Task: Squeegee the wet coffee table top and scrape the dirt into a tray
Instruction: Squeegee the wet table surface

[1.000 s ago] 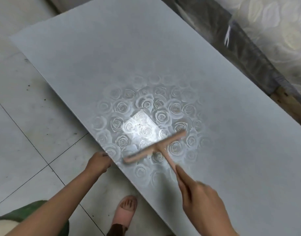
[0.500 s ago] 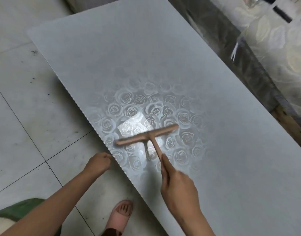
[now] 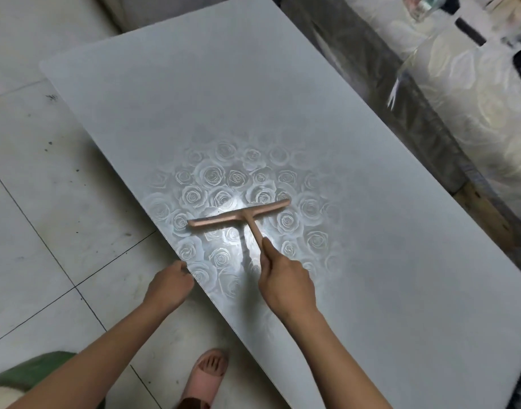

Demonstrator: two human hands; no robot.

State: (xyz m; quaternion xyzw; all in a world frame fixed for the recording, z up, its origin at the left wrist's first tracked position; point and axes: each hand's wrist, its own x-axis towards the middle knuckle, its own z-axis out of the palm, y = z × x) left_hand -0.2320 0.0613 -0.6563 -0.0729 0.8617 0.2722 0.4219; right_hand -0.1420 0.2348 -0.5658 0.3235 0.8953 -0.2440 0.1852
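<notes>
Item: squeegee (image 3: 238, 215), pink, blade flat on the wet desk (image 3: 371, 290), mid-width, near edge.
Change: the blade has levelled and moved farther from the left hand (image 3: 169, 286); the stroke is judged under way, with most of the top undone.
Right hand (image 3: 285, 284): fingers clamped on the handle, forefinger along it.
Left hand: at the desk's edge, fingers curled, grip not discernible.
Tray: not in view.
Surroundings: speckled tiled floor (image 3: 46, 231); rose-print fabric (image 3: 474, 128) beyond.
</notes>
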